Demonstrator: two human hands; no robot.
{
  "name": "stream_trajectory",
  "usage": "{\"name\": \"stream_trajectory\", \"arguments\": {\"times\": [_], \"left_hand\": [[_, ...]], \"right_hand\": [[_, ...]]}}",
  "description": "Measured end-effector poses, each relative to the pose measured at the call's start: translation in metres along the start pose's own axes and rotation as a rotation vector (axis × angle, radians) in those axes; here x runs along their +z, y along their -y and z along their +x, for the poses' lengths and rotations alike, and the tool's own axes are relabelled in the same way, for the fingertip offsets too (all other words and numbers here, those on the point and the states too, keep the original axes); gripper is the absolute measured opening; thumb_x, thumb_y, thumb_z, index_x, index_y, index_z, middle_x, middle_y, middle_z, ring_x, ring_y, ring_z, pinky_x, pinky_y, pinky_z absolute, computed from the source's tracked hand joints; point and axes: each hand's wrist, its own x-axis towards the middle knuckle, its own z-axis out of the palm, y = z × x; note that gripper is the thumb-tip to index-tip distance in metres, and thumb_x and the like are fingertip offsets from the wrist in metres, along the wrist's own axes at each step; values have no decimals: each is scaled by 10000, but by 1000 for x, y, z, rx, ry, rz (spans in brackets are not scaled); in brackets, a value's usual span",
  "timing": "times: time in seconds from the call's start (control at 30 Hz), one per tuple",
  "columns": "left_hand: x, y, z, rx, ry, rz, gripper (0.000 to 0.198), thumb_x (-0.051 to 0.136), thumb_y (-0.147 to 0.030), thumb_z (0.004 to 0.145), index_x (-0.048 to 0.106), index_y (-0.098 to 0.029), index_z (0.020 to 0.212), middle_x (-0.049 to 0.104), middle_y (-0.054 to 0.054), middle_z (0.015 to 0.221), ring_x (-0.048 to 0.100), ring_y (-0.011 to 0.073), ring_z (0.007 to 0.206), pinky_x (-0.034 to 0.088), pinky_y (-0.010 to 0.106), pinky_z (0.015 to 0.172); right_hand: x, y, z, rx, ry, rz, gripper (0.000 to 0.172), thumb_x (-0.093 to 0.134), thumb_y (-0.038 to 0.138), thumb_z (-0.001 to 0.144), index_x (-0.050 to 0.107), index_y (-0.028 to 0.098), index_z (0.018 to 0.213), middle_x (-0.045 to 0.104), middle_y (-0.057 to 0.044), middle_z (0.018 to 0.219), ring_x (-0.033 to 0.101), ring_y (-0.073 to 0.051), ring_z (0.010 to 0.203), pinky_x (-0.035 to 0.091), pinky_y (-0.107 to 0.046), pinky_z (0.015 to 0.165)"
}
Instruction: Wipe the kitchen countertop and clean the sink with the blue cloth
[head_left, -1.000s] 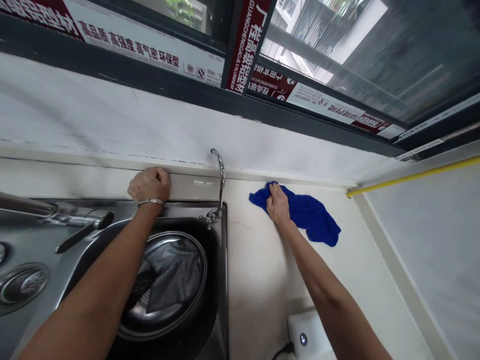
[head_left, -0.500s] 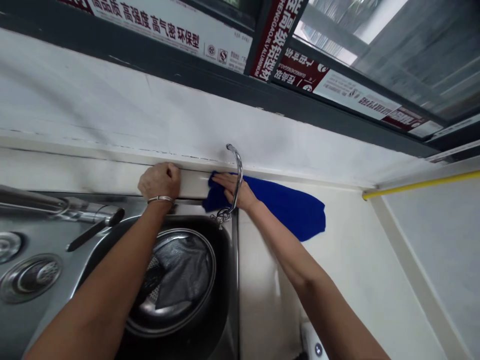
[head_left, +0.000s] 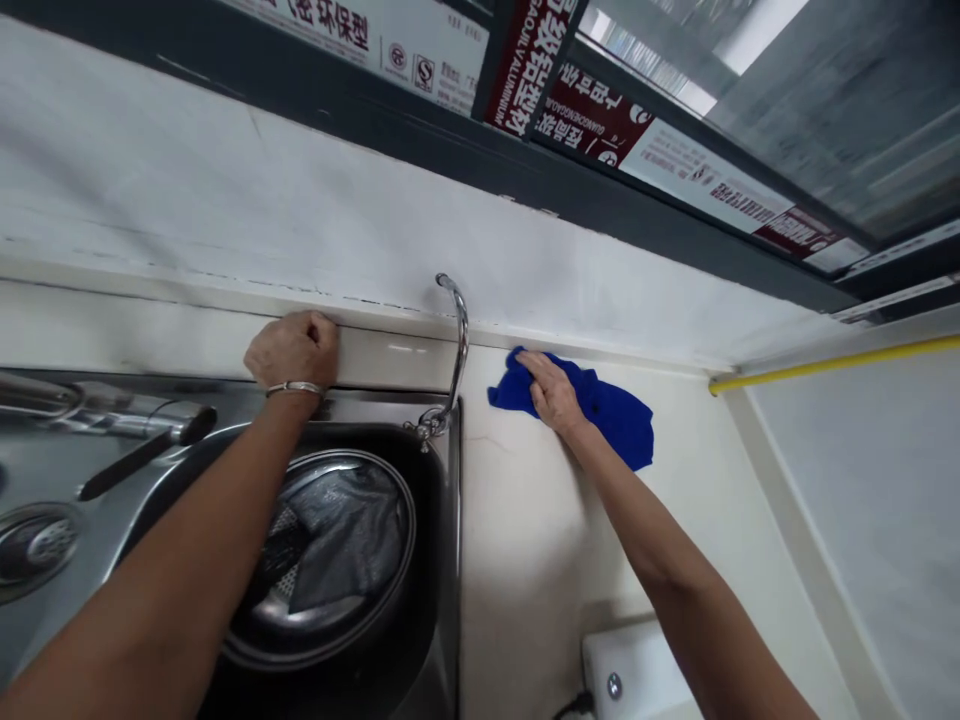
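Observation:
My right hand (head_left: 553, 388) is on a blue cloth (head_left: 626, 420), fingers closed over its bunched left end and pressing it to the pale countertop (head_left: 517, 560) by the back wall. The cloth's other end trails out to the right, partly under my wrist. On the ledge behind the sink rests my left hand (head_left: 294, 350), closed in a fist, with nothing visible in it. A bracelet (head_left: 296, 387) circles that wrist.
In the dark sink basin (head_left: 405, 640) a round metal pan (head_left: 411, 520) holds grey cloth (head_left: 352, 540). A metal faucet (head_left: 150, 418) lies left, and a thin curved spout (head_left: 463, 340) rises behind the basin. A white device (head_left: 630, 665) with a cord stands lower right. A yellow pipe (head_left: 825, 362) runs along the right wall.
My right hand has slid right along the counter with the blue cloth, away from the curved spout, and the cloth is more bunched. My left fist stays on the ledge. The view has shifted slightly.

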Motion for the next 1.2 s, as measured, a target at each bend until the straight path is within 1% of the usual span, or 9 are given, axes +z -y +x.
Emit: {"name": "stream_trajectory", "arguments": {"times": [0.1, 0.23, 0.47, 0.67, 0.77, 0.83, 0.93, 1.1, 1.2], "left_hand": [[3, 0, -1, 5, -21, -6, 498, 359, -397, 1002, 781, -138, 1056, 749, 196, 1070, 650, 299, 937, 414, 383, 750], [5, -1, -2, 6, -28, 0, 518, 340, -395, 1003, 777, -124, 1064, 742, 211, 1069, 644, 312, 941, 407, 392, 743], [5, -3, -2, 16, -7, 1, 506, 352, -386, 1009, 770, -111, 1078, 738, 215, 1075, 639, 313, 967, 414, 405, 774], [4, -4, -3, 33, -3, -23, 491, 348, -362, 1012, 761, -104, 1076, 732, 223, 1120, 634, 325, 1029, 422, 421, 823], [1, -4, -3, 8, -4, -25, 473, 366, -359, 1003, 767, -122, 1084, 740, 200, 1115, 638, 311, 1012, 423, 405, 817], [-2, -4, -2, -5, 17, -15, 471, 374, -364, 995, 774, -137, 1094, 746, 186, 1094, 643, 300, 973, 419, 391, 796], [-6, -4, 0, -21, 37, 14, 490, 367, -376, 982, 786, -150, 1097, 748, 190, 1059, 643, 299, 915, 413, 383, 761], [-6, -6, 1, -31, 19, 7, 515, 363, -392, 967, 790, -138, 1103, 756, 188, 1058, 647, 291, 910, 418, 374, 758], [-4, -6, 0, -20, 5, 0, 517, 355, -376, 966, 789, -128, 1098, 757, 192, 1064, 645, 287, 909, 420, 373, 756]], "right_hand": [[7, 3, -1, 30, -33, -39, 512, 359, 259, 1005, 592, 169, 1453, 628, -126, 1463, 525, -269, 1434, 402, -520, 1242], [24, 21, 7, 30, -71, -68, 540, 387, 235, 982, 560, 161, 1488, 598, -146, 1484, 503, -286, 1446, 413, -529, 1229], [44, 54, 33, -41, 36, -48, 554, 401, 193, 972, 526, 146, 1510, 552, -148, 1526, 454, -278, 1474, 398, -470, 1237], [57, 85, 55, -42, 36, -66, 543, 425, 177, 959, 552, 178, 1487, 589, -130, 1488, 467, -274, 1462, 402, -456, 1226], [60, 99, 64, -50, 69, -75, 549, 461, 151, 935, 571, 176, 1472, 597, -128, 1484, 485, -263, 1453, 408, -422, 1218], [57, 102, 65, -55, 69, -79, 534, 469, 141, 931, 592, 167, 1450, 613, -114, 1478, 495, -245, 1448, 409, -397, 1214], [42, 89, 51, -20, 12, -78, 507, 446, 146, 945, 620, 156, 1421, 634, -90, 1471, 514, -219, 1433, 416, -383, 1208], [10, 36, 4, 134, -89, -142, 514, 405, 200, 958, 617, 145, 1423, 641, -133, 1449, 532, -261, 1413, 435, -471, 1201], [5, 15, -9, 160, -140, -167, 515, 381, 206, 965, 613, 144, 1421, 644, -147, 1424, 546, -276, 1387, 461, -503, 1178]]}}
